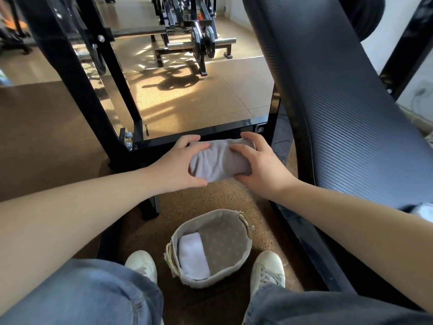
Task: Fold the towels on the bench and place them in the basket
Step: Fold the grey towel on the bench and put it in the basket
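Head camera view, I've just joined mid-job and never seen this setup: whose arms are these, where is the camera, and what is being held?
There is no machine here. A person wears one wide camera on the head, looking forward and down, so the two bare arms are their own. The left hand and right hand grip a folded grey towel between them, fingers curled round its ends, held in the air. Below, between the person's white shoes, a basket stands on the floor with one folded white towel inside. The black padded bench slopes up on the right.

Grey towel (219, 160), dotted beige basket (225, 240)
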{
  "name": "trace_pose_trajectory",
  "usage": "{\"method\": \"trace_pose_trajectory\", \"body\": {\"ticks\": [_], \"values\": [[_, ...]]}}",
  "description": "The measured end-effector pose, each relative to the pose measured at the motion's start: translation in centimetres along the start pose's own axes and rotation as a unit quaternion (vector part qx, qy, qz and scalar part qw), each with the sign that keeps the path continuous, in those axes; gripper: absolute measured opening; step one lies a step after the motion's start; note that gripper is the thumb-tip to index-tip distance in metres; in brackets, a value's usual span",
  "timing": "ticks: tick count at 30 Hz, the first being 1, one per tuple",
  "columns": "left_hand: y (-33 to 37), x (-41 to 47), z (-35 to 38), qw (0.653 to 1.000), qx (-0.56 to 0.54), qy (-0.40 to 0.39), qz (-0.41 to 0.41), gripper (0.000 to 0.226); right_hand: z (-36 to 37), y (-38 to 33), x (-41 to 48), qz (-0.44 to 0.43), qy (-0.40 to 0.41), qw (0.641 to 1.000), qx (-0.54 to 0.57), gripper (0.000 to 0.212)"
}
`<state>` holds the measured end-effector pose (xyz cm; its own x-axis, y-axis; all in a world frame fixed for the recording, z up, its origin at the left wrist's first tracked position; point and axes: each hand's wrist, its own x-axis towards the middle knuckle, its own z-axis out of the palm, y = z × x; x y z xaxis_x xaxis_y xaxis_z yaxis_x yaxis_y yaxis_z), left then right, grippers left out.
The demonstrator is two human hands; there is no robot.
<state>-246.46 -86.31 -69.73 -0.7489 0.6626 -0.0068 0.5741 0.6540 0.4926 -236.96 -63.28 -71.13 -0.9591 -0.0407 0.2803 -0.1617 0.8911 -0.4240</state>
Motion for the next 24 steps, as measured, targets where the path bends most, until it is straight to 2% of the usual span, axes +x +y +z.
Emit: {"method": "trace_pose_trajectory", "body": {"ticks": [2,5,8,12,14,16,19,24], "values": [[-0.1,0.1,0.0,0.999,0.034,0.020,0.022,0.096,0.0,0.1,0.0,-0.007,0.006,1.000,-0.006,0.069],[-0.1,0.1,-0.2,0.994,0.060,0.070,0.059,0.075,0.0,0.0,-0.2,-0.005,0.009,1.000,-0.017,0.063],[0.0,0.0,-0.5,0.991,0.073,0.087,0.067,0.060,0.0,-0.2,-0.3,-0.009,0.010,0.999,-0.042,0.058],[0.5,-0.1,-1.0,0.980,0.126,0.126,0.084,0.051,0.2,-0.1,-0.3,-0.021,0.020,0.996,-0.080,0.056],[0.6,-0.2,-1.2,0.974,0.139,0.147,0.100,0.050,0.0,0.1,-0.2,-0.012,-0.021,0.997,-0.076,0.062],[0.5,-0.4,-1.4,0.971,0.146,0.145,0.121,0.048,-0.3,0.2,0.1,0.012,-0.073,0.997,-0.025,0.064],[0.6,-0.8,-1.4,0.971,0.128,0.129,0.155,0.051,-0.7,-0.2,0.3,0.067,-0.077,0.990,0.093,0.050],[0.8,-0.9,-0.9,0.962,0.154,0.106,0.197,0.055,-1.4,-1.1,0.7,0.191,-0.154,0.925,0.291,0.045]]}}
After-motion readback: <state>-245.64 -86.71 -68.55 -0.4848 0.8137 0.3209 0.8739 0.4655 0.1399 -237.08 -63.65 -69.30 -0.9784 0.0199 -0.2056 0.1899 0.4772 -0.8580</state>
